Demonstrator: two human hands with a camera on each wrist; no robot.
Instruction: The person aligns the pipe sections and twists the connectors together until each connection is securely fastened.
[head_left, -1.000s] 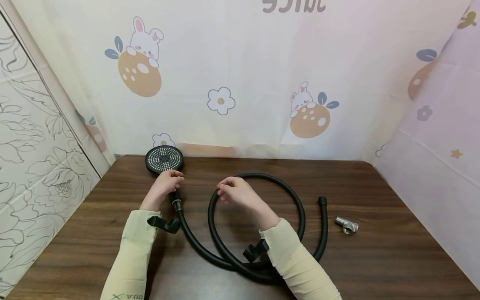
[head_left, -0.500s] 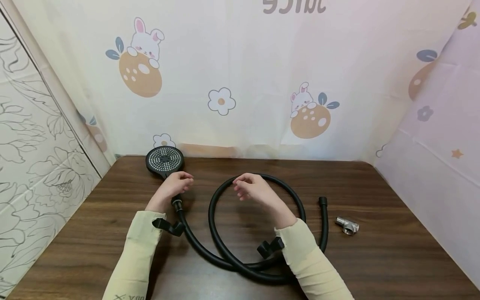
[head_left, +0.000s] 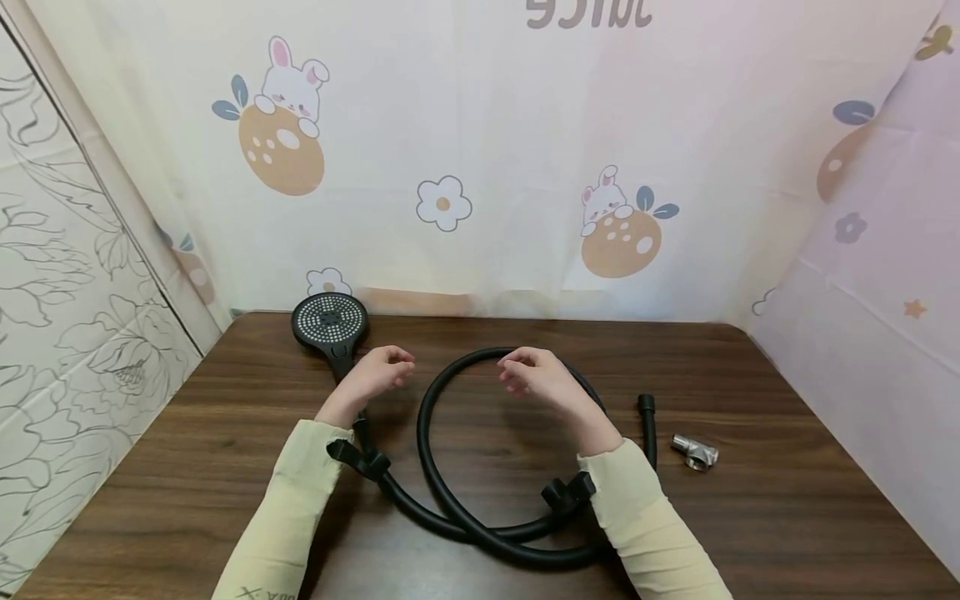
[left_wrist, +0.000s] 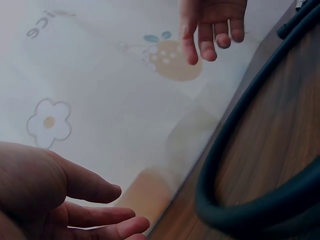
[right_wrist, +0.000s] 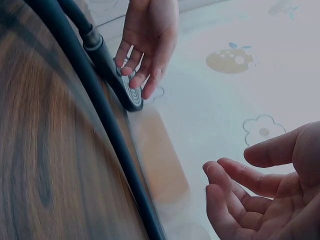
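A black shower head [head_left: 330,319] lies face up at the table's back left, joined to a long black hose [head_left: 422,425] that loops across the middle. My left hand [head_left: 371,377] is over the table just right of the shower head's handle, holding nothing. Its loosely bent fingers and thumb show apart in the left wrist view. My right hand [head_left: 546,382] hovers by the far right part of the hose loop, also holding nothing. In the right wrist view its fingers [right_wrist: 245,200] are relaxed. The right forearm hides part of the hose.
A small chrome T-shaped fitting [head_left: 696,452] lies on the right of the wooden table [head_left: 787,508], beside the hose's free end [head_left: 647,405]. A printed curtain [head_left: 510,108] hangs along the table's back edge.
Both hands have shifted rightward, the left away from the shower head's handle and the right from the loop's left side toward its far right. The hose and shower head have stayed put.
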